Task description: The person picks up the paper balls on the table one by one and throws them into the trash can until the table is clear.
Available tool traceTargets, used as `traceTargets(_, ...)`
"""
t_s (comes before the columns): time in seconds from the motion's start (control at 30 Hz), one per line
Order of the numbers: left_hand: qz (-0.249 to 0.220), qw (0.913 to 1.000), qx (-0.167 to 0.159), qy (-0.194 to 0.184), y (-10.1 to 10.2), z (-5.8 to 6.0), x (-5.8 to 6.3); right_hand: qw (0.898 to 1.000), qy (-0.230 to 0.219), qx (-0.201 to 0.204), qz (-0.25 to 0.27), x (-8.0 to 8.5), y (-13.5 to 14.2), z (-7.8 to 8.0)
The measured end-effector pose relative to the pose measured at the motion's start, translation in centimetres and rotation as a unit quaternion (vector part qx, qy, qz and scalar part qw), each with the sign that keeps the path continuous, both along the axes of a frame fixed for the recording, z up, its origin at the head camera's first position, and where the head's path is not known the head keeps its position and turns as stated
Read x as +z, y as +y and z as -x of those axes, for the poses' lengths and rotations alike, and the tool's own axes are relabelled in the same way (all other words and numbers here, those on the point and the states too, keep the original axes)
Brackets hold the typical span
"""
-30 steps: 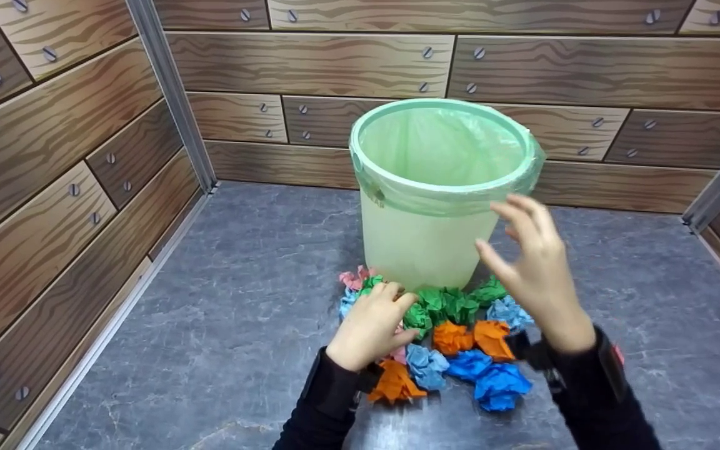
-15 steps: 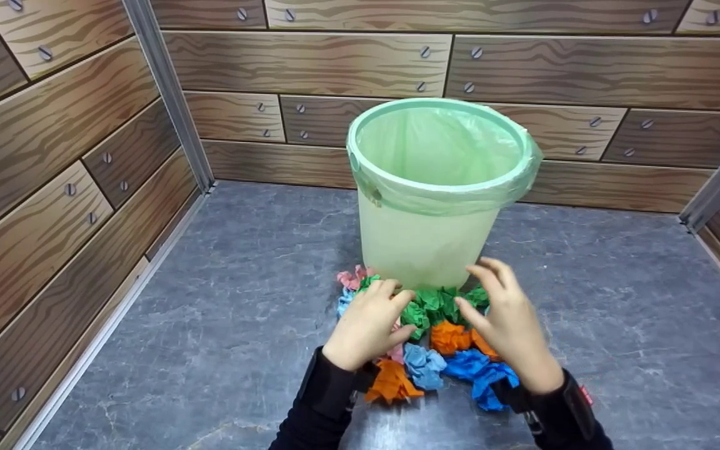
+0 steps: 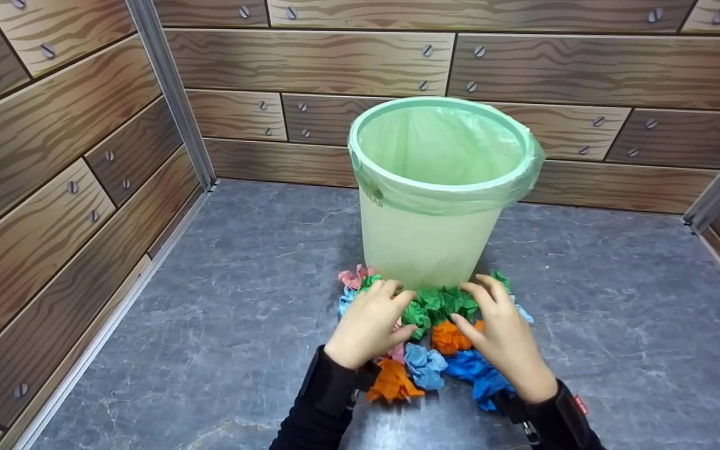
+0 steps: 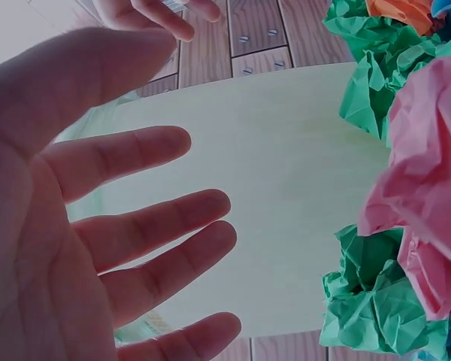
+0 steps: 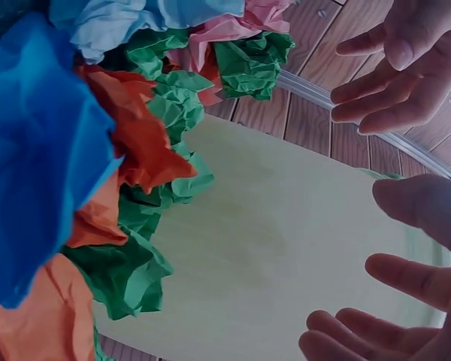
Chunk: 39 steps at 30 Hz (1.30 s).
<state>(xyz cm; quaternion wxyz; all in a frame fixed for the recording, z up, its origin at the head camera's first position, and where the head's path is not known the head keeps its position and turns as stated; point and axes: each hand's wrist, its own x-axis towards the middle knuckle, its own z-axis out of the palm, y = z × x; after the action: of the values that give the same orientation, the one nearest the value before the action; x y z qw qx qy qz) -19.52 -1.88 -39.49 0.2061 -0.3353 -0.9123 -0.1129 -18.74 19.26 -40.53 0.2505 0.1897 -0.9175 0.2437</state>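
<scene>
My left hand (image 3: 369,325) is held over the left part of a pile of crumpled paper, fingers spread and relaxed with nothing in them. Over the right part hangs my right hand (image 3: 507,340), likewise loose and holding nothing. Between them lie green paper balls (image 3: 441,304), an orange ball (image 3: 450,337) and a pale blue ball (image 3: 425,365). A bright blue ball (image 3: 472,365) is partly covered by the right hand. In the left wrist view, pink paper (image 4: 436,150) sits beyond the left fingertips. Orange paper (image 5: 139,128) shows in the right wrist view, apart from the right fingers.
Just behind the pile stands a pale green waste bin (image 3: 429,244), its liner folded over the rim. Another orange ball (image 3: 392,381) lies near the left wrist. Wood-patterned walls (image 3: 310,62) enclose the grey marbled surface (image 3: 241,300) at the back and sides.
My right hand has come down and leftward from beside the bin's rim to the right side of the paper pile. The left hand has stayed in place.
</scene>
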Motion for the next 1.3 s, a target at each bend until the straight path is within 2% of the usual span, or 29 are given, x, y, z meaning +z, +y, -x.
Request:
traceTargets(0.17, 0.008, 1.0, -0.001, -0.001, 0.1, -0.1, -0.1, 1.0, -0.012, -0.004, 0.008, -0.1, 0.3, -0.2)
traceTargets(0.53, 0.001, 0.9998, -0.002, -0.021, -0.1, 0.1, 0.0, 1.0, 0.006, -0.006, 0.001, 0.1, 0.5, -0.3)
traceTargets(0.9, 0.011, 0.9996, -0.001, -0.027, -0.5, -0.1, -0.7, 1.0, 0.0, -0.001, 0.007, -0.1, 0.5, -0.6)
traceTargets(1.13, 0.025, 0.9919, 0.026, -0.122, -0.2, 0.0, -1.1, 1.0, 0.001, -0.006, 0.001, -0.1, 0.5, -0.6)
traceTargets(1.3, 0.037, 0.9878, 0.03, -0.148, 0.2, 0.4, -1.9, 1.0, -0.006, -0.008, -0.003, -0.1, 0.5, -0.7)
